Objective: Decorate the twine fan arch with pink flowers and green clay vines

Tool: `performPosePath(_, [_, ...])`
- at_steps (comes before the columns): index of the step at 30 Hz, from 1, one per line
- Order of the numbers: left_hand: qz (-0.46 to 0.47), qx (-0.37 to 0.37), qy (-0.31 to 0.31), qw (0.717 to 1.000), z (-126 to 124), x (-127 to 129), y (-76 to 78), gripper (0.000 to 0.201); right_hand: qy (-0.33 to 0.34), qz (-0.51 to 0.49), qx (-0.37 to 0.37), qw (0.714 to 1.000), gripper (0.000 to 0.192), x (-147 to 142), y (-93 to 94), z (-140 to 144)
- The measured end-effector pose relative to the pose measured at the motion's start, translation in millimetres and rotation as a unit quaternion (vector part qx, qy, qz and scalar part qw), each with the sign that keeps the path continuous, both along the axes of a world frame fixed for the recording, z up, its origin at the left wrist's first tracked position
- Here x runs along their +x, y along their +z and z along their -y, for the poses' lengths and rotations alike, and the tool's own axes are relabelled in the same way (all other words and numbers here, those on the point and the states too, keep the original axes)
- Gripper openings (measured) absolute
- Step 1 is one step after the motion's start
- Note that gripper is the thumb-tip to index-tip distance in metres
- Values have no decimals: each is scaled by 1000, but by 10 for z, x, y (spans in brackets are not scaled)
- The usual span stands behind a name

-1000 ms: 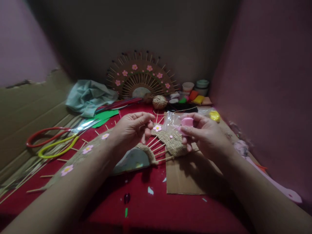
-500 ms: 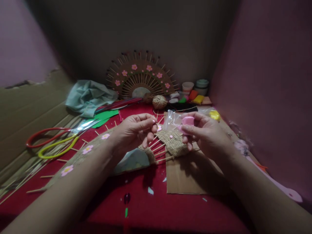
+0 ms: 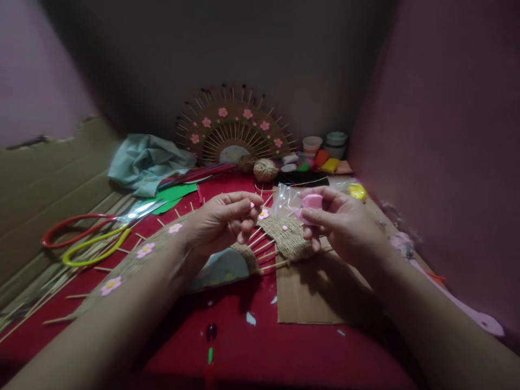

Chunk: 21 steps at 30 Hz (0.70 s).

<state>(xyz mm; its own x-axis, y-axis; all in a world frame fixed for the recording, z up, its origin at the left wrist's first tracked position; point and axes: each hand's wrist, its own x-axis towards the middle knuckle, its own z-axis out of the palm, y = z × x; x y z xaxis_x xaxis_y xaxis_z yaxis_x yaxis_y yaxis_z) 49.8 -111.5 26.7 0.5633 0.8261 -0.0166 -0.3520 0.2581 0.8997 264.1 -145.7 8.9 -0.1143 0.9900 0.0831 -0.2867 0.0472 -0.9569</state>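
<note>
Both hands hover above my twine fan — left hand pinches a pink clay bit; right hand grips a pink clay lump in plastic.

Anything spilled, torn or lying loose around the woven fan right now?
Small scraps of white and green, plus a dark bead, lie loose on the red cloth in front of the fan. The cardboard wall on the left has a ragged, torn top edge. Neither hand, left or right, touches these.

no readable text, no labels, no brands, no numbers on anything
</note>
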Motion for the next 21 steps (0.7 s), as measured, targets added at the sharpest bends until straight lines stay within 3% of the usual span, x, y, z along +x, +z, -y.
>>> performPosePath(11, [-27, -4, 7, 1000, 1, 5, -2, 7, 3, -2, 10, 1000, 36, 12, -1, -8])
performPosePath(17, [-7, 10, -10, 1000, 3, 2, -4, 9, -2, 3, 5, 1000, 37, 9, 17, 1])
performPosePath(21, [7, 9, 27, 1000, -24, 6, -8, 11, 2, -1, 8, 1000, 36, 16, 28, 3])
